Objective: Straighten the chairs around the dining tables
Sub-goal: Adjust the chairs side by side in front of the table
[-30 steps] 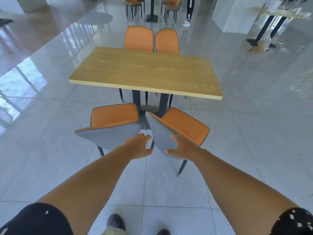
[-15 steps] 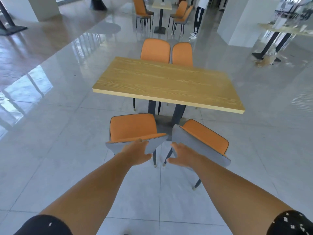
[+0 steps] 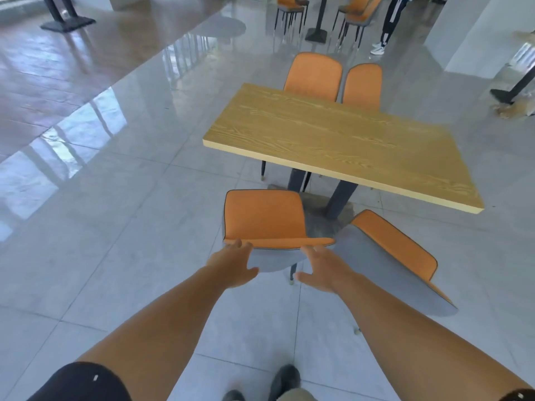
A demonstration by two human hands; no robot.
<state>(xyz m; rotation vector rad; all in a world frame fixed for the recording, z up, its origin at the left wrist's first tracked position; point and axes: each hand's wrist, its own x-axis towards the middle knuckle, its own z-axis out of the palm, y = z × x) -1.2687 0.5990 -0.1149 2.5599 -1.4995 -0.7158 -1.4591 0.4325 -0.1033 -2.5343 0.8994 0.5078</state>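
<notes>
Gripping near-left chair (image 3: 263, 215) by its backrest, just below centre of frame. Hooking left hand (image 3: 233, 264) fingers over the backrest's top edge at the left end, with thumb on the grey rear face: clamping it. Laying right hand (image 3: 322, 270) on the right end of the same backrest, with fingers fairly straight along the grey face and thumb splayed wide toward the left: flat contact, not wrapping anything. Working with both bare forearms stretched in from the bottom corners, with black sleeves (image 3: 81, 383) at the lower edge.

Noting that chair sitting with orange seat pointing at the table (image 3: 333, 134), seat clear of the tabletop's near edge, front close to the dark pedestal (image 3: 338, 198). Noting near-right chair (image 3: 396, 247) skewed, right of centre, with backrest running diagonally down to the lower right and its upper-left corner just beside the gripped backrest's right tip; touching or not, cannot tell. Seeing far-left chair (image 3: 314, 73) and far-right chair (image 3: 363, 82) standing side by side behind the table, upper centre-right, backs upright, close against the far edge.

Standing on glossy grey tiled floor (image 3: 115, 198), with dark shoes (image 3: 285, 380) at bottom centre. Picking out more orange chairs (image 3: 289, 7) round a pedestal table along the top edge, a person's legs (image 3: 389, 21) in dark trousers and white trainers beside them, a white column (image 3: 477, 33) at upper right, a black table base (image 3: 68, 23) at upper left.
</notes>
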